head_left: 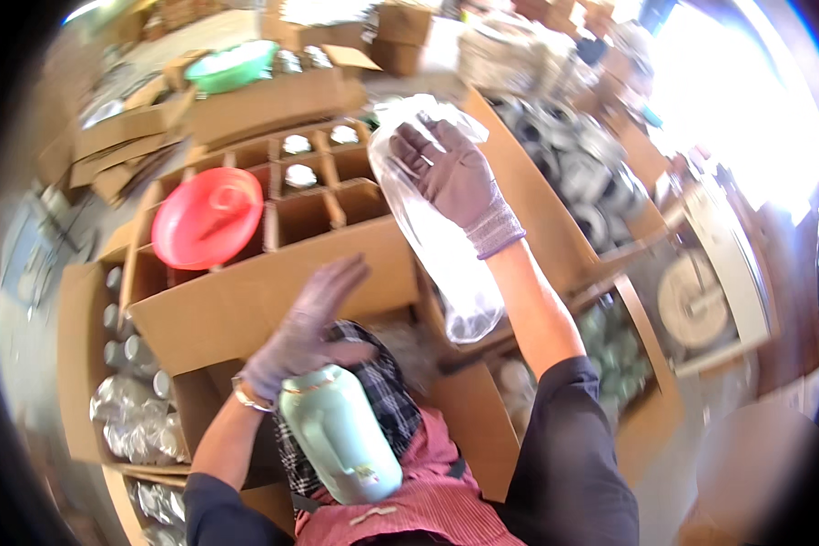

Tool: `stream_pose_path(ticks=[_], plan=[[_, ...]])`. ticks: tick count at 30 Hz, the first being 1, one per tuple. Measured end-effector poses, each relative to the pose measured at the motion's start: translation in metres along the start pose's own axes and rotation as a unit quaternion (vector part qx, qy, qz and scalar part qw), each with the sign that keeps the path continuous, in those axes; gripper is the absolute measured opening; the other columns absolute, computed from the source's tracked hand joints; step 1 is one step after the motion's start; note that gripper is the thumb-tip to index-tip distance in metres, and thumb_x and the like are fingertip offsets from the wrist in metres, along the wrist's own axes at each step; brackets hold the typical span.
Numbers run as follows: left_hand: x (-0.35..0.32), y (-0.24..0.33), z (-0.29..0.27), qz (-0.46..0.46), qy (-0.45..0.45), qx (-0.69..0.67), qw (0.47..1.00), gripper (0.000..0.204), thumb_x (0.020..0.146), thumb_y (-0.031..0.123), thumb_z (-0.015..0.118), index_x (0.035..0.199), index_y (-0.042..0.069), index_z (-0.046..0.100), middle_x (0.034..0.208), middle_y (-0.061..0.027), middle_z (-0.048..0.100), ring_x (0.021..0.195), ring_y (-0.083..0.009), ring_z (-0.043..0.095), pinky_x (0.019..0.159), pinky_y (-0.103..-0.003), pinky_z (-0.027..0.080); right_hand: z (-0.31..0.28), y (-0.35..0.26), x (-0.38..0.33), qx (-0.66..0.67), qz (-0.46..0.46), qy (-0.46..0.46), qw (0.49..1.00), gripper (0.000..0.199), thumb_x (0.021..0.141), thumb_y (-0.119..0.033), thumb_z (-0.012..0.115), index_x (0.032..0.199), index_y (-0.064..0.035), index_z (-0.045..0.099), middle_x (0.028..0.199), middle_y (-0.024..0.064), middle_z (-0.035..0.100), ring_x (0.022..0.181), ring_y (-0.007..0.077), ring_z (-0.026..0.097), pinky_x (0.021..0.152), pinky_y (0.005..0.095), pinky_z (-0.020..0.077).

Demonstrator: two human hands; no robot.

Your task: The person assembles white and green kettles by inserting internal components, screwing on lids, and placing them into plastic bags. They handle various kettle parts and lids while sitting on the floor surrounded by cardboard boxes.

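Observation:
My left hand, in a grey glove, is raised with its fingers stretched out and holds nothing. Just below its wrist, a pale green jug with a side handle lies tilted on my lap, over a red striped apron and dark checked cloth. My right hand, also gloved, is held up palm toward me, fingers apart. A long clear plastic bag sits against that hand and hangs down beside its wrist. Whether the fingers are inside the bag's mouth is hard to see.
Ahead stands a divided cardboard box with several silvery tops in its cells and a red basin on it. A green basin lies farther back. Boxes of grey parts and green pieces stand right; wrapped containers fill one left.

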State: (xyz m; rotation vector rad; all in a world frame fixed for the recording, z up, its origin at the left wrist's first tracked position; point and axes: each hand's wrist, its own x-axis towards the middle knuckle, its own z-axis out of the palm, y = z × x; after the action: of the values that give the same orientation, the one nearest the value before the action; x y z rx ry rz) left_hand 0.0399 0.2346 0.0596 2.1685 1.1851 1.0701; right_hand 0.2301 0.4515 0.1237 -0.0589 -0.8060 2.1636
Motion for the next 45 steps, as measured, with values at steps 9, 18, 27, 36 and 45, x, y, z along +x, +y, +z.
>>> stream_pose_path(ticks=[9, 18, 27, 36, 45], plan=[[0.040, -0.058, -0.002, -0.112, 0.309, -0.028, 0.944, 0.046, 0.089, 0.021, 0.067, 0.128, 0.000, 0.057, 0.117, -0.0172, 0.062, 0.107, -0.0321, 0.060, 0.096, -0.036, 0.046, 0.055, 0.089, 0.100, -0.182, -0.020, 0.040, 0.982, 0.073, 0.090, -0.052, 0.064, 0.144, -0.0116, 0.039, 0.136, 0.0147, 0.046, 0.118, 0.0259, 0.051, 0.100, 0.0425, 0.0458], [0.006, -0.096, -0.015, -0.165, 0.260, -0.608, 0.732, 0.033, 0.101, 0.021, 0.045, 0.119, 0.001, 0.064, 0.110, -0.0105, 0.069, 0.102, -0.0200, 0.067, 0.090, -0.031, 0.055, -0.068, 0.125, -0.038, -0.863, -0.201, 0.030, 0.463, 0.066, 0.073, -0.011, 0.068, 0.135, -0.0028, 0.049, 0.126, 0.0239, 0.052, 0.119, 0.0426, 0.048, 0.105, 0.0519, 0.0367], [-0.135, -0.044, 0.013, -0.205, 0.321, -0.324, 0.866, 0.033, 0.094, 0.024, 0.054, 0.111, -0.002, 0.065, 0.095, -0.0099, 0.070, 0.083, -0.0223, 0.069, 0.075, -0.031, 0.057, -0.025, 0.171, -0.155, -0.702, -0.214, 0.149, 0.663, 0.041, 0.077, 0.000, 0.062, 0.118, -0.0007, 0.057, 0.118, 0.0191, 0.057, 0.110, 0.0357, 0.056, 0.097, 0.0404, 0.0461], [-0.176, 0.088, 0.044, -0.015, -0.102, 0.128, 0.986, 0.057, 0.077, 0.018, 0.070, 0.133, 0.023, 0.062, 0.067, 0.0022, 0.054, 0.064, -0.0166, 0.056, 0.068, -0.030, 0.052, -0.054, 0.224, -0.229, -0.798, -0.209, -0.006, 0.565, 0.030, 0.069, -0.010, 0.067, 0.097, -0.0037, 0.059, 0.113, 0.0143, 0.058, 0.109, 0.0334, 0.055, 0.097, 0.0495, 0.0437], [-0.246, 0.074, 0.070, -0.152, -0.119, -0.153, 0.969, 0.045, 0.085, 0.006, 0.062, 0.127, 0.021, 0.067, 0.107, -0.0027, 0.069, 0.100, -0.0207, 0.065, 0.092, -0.033, 0.051, -0.073, 0.199, -0.374, -0.781, -0.055, -0.265, 0.562, 0.026, 0.081, -0.020, 0.060, 0.104, -0.0075, 0.063, 0.114, 0.0118, 0.059, 0.111, 0.0311, 0.055, 0.105, 0.0520, 0.0380]])
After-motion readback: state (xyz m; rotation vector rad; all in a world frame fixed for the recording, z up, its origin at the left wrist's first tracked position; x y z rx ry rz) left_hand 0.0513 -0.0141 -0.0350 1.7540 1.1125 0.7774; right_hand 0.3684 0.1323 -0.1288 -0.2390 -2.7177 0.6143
